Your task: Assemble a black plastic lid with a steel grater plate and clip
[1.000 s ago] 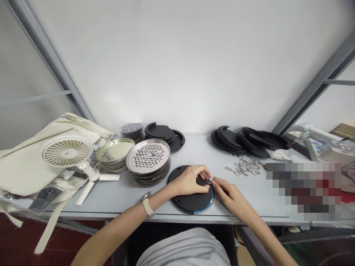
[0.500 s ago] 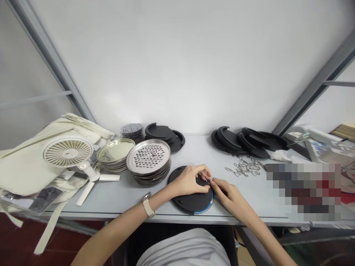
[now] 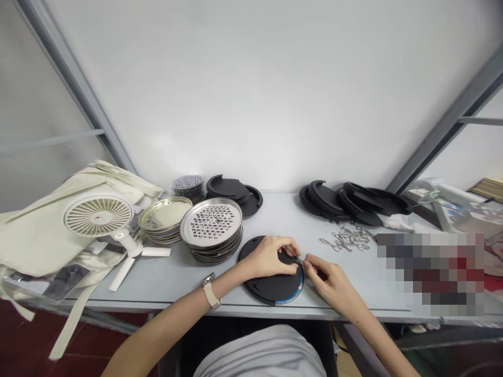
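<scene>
A round black disc [image 3: 271, 290] with a blue strip along its right rim lies near the table's front edge. My left hand [image 3: 271, 256] lies over it, thumb pressed on its face and fingers curled at the right rim, steadying it. A small silvery metal clasp [image 3: 299, 259] shows at that rim, between the fingertips of both hands. My right hand [image 3: 328, 277] pinches the clasp's outer end between thumb and forefinger; the fingers partly hide it. Similar metal clasps [image 3: 349, 238] lie in a loose pile beyond my right hand.
Stacked metal grater discs [image 3: 212, 222] and plain metal lids [image 3: 165, 214] stand to the left. Behind are black rimmed discs [image 3: 228, 187], more black discs [image 3: 330, 199] and a tub [image 3: 187, 184]. A white fan [image 3: 98, 215] and cream bag [image 3: 35, 230] lie far left.
My right hand has drawn slightly right, away from my left fingers, and more of the metal clasp shows between them. My left hand and the disc stay put.
</scene>
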Demonstrator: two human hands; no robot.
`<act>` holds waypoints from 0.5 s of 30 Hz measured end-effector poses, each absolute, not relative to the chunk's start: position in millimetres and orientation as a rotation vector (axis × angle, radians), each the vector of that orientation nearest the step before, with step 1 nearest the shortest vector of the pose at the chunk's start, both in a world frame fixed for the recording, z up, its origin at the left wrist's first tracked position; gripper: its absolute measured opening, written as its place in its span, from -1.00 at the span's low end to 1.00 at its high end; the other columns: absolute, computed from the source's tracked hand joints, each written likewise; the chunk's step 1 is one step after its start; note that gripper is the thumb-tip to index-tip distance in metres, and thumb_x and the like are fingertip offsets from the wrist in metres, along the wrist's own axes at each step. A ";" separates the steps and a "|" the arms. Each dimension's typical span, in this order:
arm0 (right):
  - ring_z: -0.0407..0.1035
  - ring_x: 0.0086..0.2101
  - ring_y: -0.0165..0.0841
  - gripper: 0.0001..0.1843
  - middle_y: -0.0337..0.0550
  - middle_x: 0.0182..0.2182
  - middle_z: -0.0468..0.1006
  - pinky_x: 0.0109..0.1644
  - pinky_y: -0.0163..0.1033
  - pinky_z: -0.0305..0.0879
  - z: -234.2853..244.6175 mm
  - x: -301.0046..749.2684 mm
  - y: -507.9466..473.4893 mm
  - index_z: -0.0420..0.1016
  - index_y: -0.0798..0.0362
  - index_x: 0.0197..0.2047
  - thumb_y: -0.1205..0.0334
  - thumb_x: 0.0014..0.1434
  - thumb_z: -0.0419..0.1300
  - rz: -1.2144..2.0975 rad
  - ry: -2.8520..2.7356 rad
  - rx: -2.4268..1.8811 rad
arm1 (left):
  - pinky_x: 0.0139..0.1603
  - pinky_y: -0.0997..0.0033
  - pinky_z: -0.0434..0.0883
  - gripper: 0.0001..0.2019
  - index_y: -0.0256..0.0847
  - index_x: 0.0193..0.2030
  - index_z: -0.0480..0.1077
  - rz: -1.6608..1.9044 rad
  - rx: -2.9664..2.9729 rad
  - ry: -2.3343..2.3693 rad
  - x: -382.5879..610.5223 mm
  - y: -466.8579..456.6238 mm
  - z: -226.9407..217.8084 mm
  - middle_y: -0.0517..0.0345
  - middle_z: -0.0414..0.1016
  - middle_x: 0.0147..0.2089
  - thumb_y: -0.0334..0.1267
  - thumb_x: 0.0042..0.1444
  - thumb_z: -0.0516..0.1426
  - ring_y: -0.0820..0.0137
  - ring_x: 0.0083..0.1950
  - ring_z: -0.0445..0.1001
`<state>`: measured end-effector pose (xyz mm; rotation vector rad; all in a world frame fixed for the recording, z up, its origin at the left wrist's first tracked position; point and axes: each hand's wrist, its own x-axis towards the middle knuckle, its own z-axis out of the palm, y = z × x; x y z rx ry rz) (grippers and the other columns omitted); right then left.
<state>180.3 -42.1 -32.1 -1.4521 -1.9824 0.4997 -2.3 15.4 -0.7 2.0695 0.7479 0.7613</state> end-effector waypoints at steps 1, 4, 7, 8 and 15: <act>0.12 -0.57 -0.43 -0.62 -0.34 -0.64 0.21 -0.49 -0.34 0.05 -32.3 180.7 -41.9 0.20 0.03 -0.53 0.12 0.30 -0.08 0.501 -1.984 -1.450 | -0.17 0.53 0.36 -0.76 -0.24 -0.26 0.46 0.762 2.073 0.746 -2.3 15.4 -0.5 0.19 0.53 -0.30 -0.45 -0.15 0.22 0.44 -0.24 0.48; 0.20 -0.54 -0.40 -0.64 -0.30 -0.59 0.32 -0.44 -0.34 0.13 -32.4 181.6 -41.4 0.25 0.03 -0.50 0.14 0.31 -0.09 0.532 -2.006 -1.425 | -0.17 0.53 0.36 -0.76 -0.25 -0.26 0.46 0.769 2.076 0.725 -2.6 15.9 -0.6 0.18 0.53 -0.30 -0.45 -0.15 0.21 0.44 -0.23 0.47; 0.27 -0.47 -0.36 -0.67 -0.26 -0.53 0.40 -0.36 -0.32 0.19 -31.8 181.9 -41.3 0.29 0.03 -0.44 0.15 0.33 -0.10 0.568 -2.029 -1.394 | -0.17 0.54 0.36 -0.76 -0.25 -0.25 0.46 0.767 2.074 0.718 -2.9 16.4 -1.6 0.19 0.53 -0.29 -0.45 -0.14 0.21 0.45 -0.23 0.47; 0.29 -0.46 -0.35 -0.67 -0.25 -0.51 0.41 -0.35 -0.31 0.20 -31.6 181.9 -41.4 0.29 0.03 -0.42 0.15 0.33 -0.10 0.575 -2.036 -1.385 | -0.16 0.54 0.36 -0.76 -0.25 -0.24 0.45 0.764 2.074 0.717 -3.0 16.5 -2.1 0.19 0.53 -0.29 -0.45 -0.14 0.20 0.45 -0.23 0.47; 0.34 -0.38 -0.31 -0.71 -0.21 -0.45 0.47 -0.24 -0.26 0.25 -32.7 182.3 -41.3 0.32 0.01 -0.36 0.17 0.34 -0.10 0.595 -2.039 -1.345 | -0.16 0.52 0.35 -0.74 -0.23 -0.22 0.43 0.763 2.096 0.717 -3.1 16.0 -1.9 0.19 0.52 -0.26 -0.45 -0.12 0.20 0.45 -0.22 0.47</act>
